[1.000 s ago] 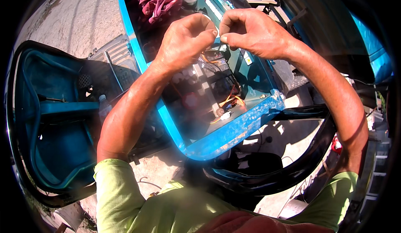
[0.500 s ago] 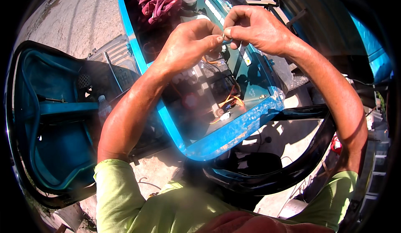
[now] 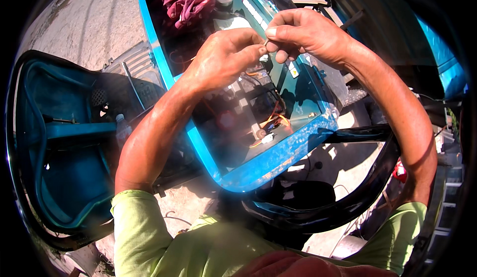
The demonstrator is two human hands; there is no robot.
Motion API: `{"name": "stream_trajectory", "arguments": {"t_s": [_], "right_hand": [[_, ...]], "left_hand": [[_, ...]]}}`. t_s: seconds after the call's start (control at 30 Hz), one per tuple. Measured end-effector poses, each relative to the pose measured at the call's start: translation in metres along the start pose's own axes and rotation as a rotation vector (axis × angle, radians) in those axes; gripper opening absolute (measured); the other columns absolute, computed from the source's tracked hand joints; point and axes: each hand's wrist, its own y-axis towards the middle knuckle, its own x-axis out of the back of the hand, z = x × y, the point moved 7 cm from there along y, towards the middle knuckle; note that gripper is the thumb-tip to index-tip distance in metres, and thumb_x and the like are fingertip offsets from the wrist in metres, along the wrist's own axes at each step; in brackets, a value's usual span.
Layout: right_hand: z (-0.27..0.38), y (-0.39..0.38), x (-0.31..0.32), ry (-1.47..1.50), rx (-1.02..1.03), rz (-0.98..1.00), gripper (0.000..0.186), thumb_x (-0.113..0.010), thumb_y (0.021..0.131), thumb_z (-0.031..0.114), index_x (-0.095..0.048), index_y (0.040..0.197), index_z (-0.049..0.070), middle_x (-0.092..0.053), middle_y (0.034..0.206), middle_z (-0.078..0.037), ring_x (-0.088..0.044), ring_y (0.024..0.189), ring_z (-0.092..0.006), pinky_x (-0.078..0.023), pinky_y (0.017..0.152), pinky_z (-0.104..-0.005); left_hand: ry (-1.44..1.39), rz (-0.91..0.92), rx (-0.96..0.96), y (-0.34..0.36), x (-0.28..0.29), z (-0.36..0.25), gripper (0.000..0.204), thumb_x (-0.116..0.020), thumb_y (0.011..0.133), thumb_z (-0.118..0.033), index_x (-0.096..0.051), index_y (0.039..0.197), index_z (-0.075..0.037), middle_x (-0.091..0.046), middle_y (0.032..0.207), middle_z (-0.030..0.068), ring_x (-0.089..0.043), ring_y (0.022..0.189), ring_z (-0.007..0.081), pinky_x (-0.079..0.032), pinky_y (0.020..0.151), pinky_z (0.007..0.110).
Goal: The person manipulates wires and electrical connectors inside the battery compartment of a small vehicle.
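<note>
Above the open blue box point(image 3: 206, 155), my left hand point(image 3: 223, 61) and my right hand point(image 3: 312, 34) meet fingertip to fingertip. Between them is a thin, small piece point(image 3: 266, 42), perhaps a wire end, too small to name for certain. Both hands are closed in a pinch, thumbs against fingers. Below, inside the box, lie orange and dark wires point(image 3: 278, 120) with a white connector point(image 3: 268, 138) near the front wall. My left hand and forearm hide part of the box's inside.
A dark red cloth point(image 3: 191, 7) and a round grey-topped container point(image 3: 224, 0) sit at the box's far end. To the left is a blue moulded shell point(image 3: 64, 130) with a clear bottle point(image 3: 122, 127) beside it. A black curved bar point(image 3: 318, 218) runs in front.
My left hand has dropped slightly. The right hand's fingers have shifted, with its thumb raised and its lower fingers curled differently. Both hands still meet over the box.
</note>
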Motion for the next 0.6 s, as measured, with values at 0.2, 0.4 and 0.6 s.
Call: {"name": "stream_trajectory", "arguments": {"t_s": [0.2, 0.4, 0.6], "right_hand": [[-0.010, 0.004, 0.000, 0.303, 0.020, 0.076, 0.024, -0.067, 0.102, 0.029, -0.066, 0.111, 0.007, -0.072, 0.094, 0.000, -0.069, 0.081, -0.0085, -0.052, 0.070, -0.0239], [-0.011, 0.002, -0.004, 0.290, 0.034, 0.079, 0.025, -0.070, 0.101, 0.030, -0.066, 0.113, 0.009, -0.070, 0.094, 0.002, -0.064, 0.084, -0.0068, -0.050, 0.073, -0.0233], [0.003, 0.003, -0.002, 0.026, 0.132, -0.003, 0.025, -0.072, 0.099, 0.032, -0.068, 0.111, 0.010, -0.068, 0.094, 0.003, -0.060, 0.083, -0.0060, -0.048, 0.074, -0.0232]], "left_hand": [[-0.089, -0.008, -0.062, -0.002, 0.005, -0.007, 0.036, -0.065, 0.102, -0.029, -0.069, 0.112, 0.005, -0.071, 0.093, 0.0126, -0.070, 0.087, 0.0171, -0.058, 0.073, 0.032], [-0.218, 0.020, -0.090, -0.003, 0.005, -0.005, 0.033, -0.065, 0.102, -0.027, -0.068, 0.112, 0.004, -0.071, 0.098, 0.0116, -0.070, 0.088, 0.0167, -0.060, 0.076, 0.032], [-0.262, 0.020, -0.062, -0.002, 0.006, -0.002, 0.031, -0.065, 0.100, -0.027, -0.068, 0.108, 0.003, -0.070, 0.093, 0.0098, -0.068, 0.085, 0.0150, -0.058, 0.073, 0.032]]}}
